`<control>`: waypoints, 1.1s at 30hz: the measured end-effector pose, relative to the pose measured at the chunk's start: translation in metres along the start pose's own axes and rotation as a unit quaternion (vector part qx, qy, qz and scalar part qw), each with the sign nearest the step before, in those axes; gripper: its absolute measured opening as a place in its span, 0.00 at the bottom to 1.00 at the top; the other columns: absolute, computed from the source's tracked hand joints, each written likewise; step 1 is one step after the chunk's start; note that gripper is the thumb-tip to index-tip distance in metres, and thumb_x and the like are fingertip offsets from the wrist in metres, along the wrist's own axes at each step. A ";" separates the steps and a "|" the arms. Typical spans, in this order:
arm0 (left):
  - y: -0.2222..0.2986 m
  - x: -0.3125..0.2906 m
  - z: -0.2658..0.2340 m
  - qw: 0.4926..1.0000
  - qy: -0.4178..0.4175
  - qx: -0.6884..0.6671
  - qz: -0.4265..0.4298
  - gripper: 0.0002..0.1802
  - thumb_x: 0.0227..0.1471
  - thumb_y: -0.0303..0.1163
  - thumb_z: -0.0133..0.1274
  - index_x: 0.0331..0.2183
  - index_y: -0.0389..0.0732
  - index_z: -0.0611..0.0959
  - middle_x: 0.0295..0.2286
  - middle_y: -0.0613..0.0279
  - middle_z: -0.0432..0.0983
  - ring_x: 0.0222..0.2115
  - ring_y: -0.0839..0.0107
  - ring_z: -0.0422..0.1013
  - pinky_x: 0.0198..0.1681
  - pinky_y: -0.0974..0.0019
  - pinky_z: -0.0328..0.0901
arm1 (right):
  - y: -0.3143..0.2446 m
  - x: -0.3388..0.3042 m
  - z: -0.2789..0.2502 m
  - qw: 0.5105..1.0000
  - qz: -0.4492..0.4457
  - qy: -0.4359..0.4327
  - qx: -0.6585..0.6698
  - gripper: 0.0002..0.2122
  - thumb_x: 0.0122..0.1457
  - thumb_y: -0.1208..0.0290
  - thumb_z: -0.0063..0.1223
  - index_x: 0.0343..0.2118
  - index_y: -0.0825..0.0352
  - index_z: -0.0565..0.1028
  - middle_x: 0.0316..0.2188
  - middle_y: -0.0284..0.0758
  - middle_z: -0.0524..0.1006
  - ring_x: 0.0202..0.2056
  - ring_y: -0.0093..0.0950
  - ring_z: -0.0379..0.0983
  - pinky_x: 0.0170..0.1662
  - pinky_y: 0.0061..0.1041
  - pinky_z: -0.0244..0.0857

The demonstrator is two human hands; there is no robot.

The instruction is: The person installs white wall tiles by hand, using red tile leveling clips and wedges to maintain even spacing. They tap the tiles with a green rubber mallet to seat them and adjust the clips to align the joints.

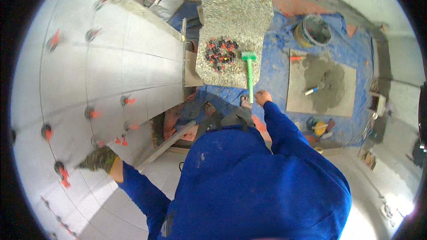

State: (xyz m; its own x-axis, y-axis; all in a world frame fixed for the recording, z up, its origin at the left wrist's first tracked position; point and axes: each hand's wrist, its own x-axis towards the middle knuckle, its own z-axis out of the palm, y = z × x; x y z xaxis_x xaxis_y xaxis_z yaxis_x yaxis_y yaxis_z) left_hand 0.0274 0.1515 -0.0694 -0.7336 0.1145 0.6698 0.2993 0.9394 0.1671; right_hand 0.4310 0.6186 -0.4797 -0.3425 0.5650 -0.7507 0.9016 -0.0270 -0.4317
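Observation:
My left hand (100, 159), in a dark, yellowish-patterned glove, reaches to the tiled wall (120, 69) on the left. Its fingers stretch out over the pale tiles, among the red-and-black tile levelling clips (91, 113); whether it touches one I cannot tell. My bare right hand (263, 97) hangs beside the handle end of a green mallet (250, 73), its fingers loosely bent and seemingly apart from the handle. The mallet lies on a speckled foam board (235, 13), its handle sticking out past the near edge. Left of it is a heap of red and black clips (219, 54).
Blue sheeting (276, 58) covers the floor. To the right are a mortar bucket (315, 31) and a board (300, 95) with wet mortar and a white-and-blue-handled tool (311, 91). A wooden batten (167, 146) slants near my left leg. A white sack (165, 2) lies far left.

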 end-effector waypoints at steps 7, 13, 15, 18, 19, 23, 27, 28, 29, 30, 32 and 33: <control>0.010 0.019 -0.028 0.999 -0.015 -0.031 -0.013 0.27 0.59 0.42 0.39 0.57 0.39 0.66 0.52 0.56 0.63 0.42 0.67 0.60 0.36 0.69 0.61 | 0.002 0.053 0.044 0.994 0.040 0.001 -0.101 0.27 0.49 0.46 0.59 0.46 0.63 0.79 0.43 0.47 0.79 0.46 0.45 0.76 0.48 0.40 0.69; 0.020 0.009 -0.050 0.959 0.049 -0.217 -0.173 0.27 0.61 0.45 0.37 0.55 0.40 0.68 0.49 0.57 0.67 0.36 0.69 0.64 0.30 0.72 0.63 | 0.076 0.165 0.112 0.841 -0.209 -0.178 -0.467 0.20 0.67 0.52 0.34 0.59 0.43 0.68 0.54 0.40 0.74 0.49 0.40 0.76 0.49 0.49 0.66; 0.024 0.009 -0.052 0.891 0.087 -0.357 -0.267 0.26 0.62 0.46 0.37 0.55 0.40 0.69 0.48 0.57 0.68 0.35 0.70 0.65 0.27 0.73 0.64 | 0.090 0.192 0.133 0.823 -0.235 -0.171 -0.489 0.20 0.67 0.56 0.35 0.61 0.42 0.64 0.51 0.38 0.76 0.47 0.39 0.77 0.47 0.47 0.68; 0.029 0.015 -0.056 0.764 0.144 -0.502 -0.379 0.26 0.63 0.48 0.36 0.54 0.41 0.69 0.46 0.58 0.70 0.32 0.71 0.67 0.24 0.74 0.65 | 0.096 0.219 0.152 0.831 -0.152 -0.157 -0.512 0.20 0.66 0.60 0.38 0.62 0.44 0.62 0.48 0.35 0.78 0.45 0.40 0.77 0.45 0.44 0.69; 0.030 0.015 -0.057 0.713 0.179 -0.539 -0.411 0.26 0.63 0.48 0.35 0.54 0.41 0.70 0.46 0.58 0.70 0.31 0.71 0.67 0.23 0.74 0.65 | 0.096 0.225 0.156 0.837 -0.171 -0.152 -0.498 0.20 0.66 0.60 0.38 0.61 0.44 0.63 0.48 0.35 0.78 0.45 0.40 0.77 0.45 0.44 0.69; 0.048 -0.013 -0.042 0.849 0.178 -0.383 -0.316 0.26 0.65 0.49 0.33 0.53 0.41 0.69 0.44 0.59 0.72 0.29 0.73 0.68 0.25 0.75 0.65 | 0.097 0.245 0.162 0.809 -0.215 -0.134 -0.531 0.19 0.65 0.60 0.40 0.60 0.46 0.64 0.47 0.36 0.79 0.44 0.40 0.78 0.44 0.43 0.70; 0.074 -0.084 -0.029 0.902 0.072 -0.345 -0.250 0.25 0.69 0.43 0.31 0.60 0.39 0.63 0.54 0.58 0.64 0.52 0.69 0.63 0.57 0.66 0.60 | 0.103 0.247 0.170 0.776 -0.291 -0.112 -0.549 0.19 0.65 0.60 0.41 0.59 0.47 0.66 0.45 0.36 0.79 0.44 0.40 0.78 0.43 0.42 0.71; 0.076 -0.095 -0.028 0.866 0.073 -0.433 -0.238 0.25 0.69 0.42 0.31 0.61 0.39 0.60 0.57 0.58 0.61 0.57 0.68 0.60 0.62 0.65 0.55 | 0.101 0.243 0.169 0.772 -0.274 -0.090 -0.566 0.19 0.65 0.60 0.42 0.58 0.48 0.66 0.45 0.36 0.79 0.44 0.40 0.78 0.43 0.42 0.71; 0.071 -0.099 -0.030 0.807 0.083 -0.504 -0.296 0.26 0.69 0.42 0.31 0.63 0.40 0.58 0.59 0.58 0.58 0.59 0.68 0.58 0.64 0.64 0.52 | 0.097 0.234 0.169 0.829 -0.263 -0.108 -0.481 0.18 0.62 0.62 0.46 0.56 0.49 0.69 0.43 0.37 0.80 0.43 0.40 0.78 0.41 0.41 0.71; 0.068 -0.106 -0.029 0.751 0.076 -0.576 -0.313 0.27 0.69 0.41 0.32 0.64 0.40 0.56 0.61 0.58 0.55 0.61 0.68 0.56 0.66 0.64 0.50 | 0.090 0.224 0.168 0.874 -0.222 -0.110 -0.418 0.18 0.60 0.63 0.50 0.54 0.51 0.71 0.40 0.38 0.80 0.42 0.39 0.78 0.40 0.40 0.72; 0.036 -0.096 -0.034 0.807 0.022 -0.550 -0.215 0.30 0.68 0.40 0.35 0.65 0.39 0.52 0.63 0.58 0.51 0.62 0.65 0.53 0.67 0.61 0.46 | 0.066 0.200 0.150 0.990 -0.044 -0.060 -0.120 0.17 0.55 0.65 0.53 0.49 0.58 0.73 0.36 0.40 0.79 0.35 0.37 0.76 0.36 0.38 0.70; 0.024 -0.098 -0.027 0.862 0.038 -0.475 -0.172 0.31 0.67 0.38 0.37 0.65 0.39 0.50 0.64 0.57 0.49 0.63 0.63 0.51 0.67 0.59 0.45 | 0.051 0.186 0.136 0.980 0.078 0.016 0.182 0.16 0.52 0.67 0.54 0.45 0.63 0.74 0.33 0.42 0.78 0.30 0.35 0.75 0.32 0.37 0.68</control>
State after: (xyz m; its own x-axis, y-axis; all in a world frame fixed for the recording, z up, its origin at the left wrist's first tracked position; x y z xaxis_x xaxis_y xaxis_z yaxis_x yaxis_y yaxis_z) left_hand 0.1230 0.1540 -0.1109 -0.8475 -0.1727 0.5019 0.4632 0.2212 0.8582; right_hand 0.3777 0.6102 -0.7089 -0.1938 0.5557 -0.8085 0.7865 -0.4046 -0.4666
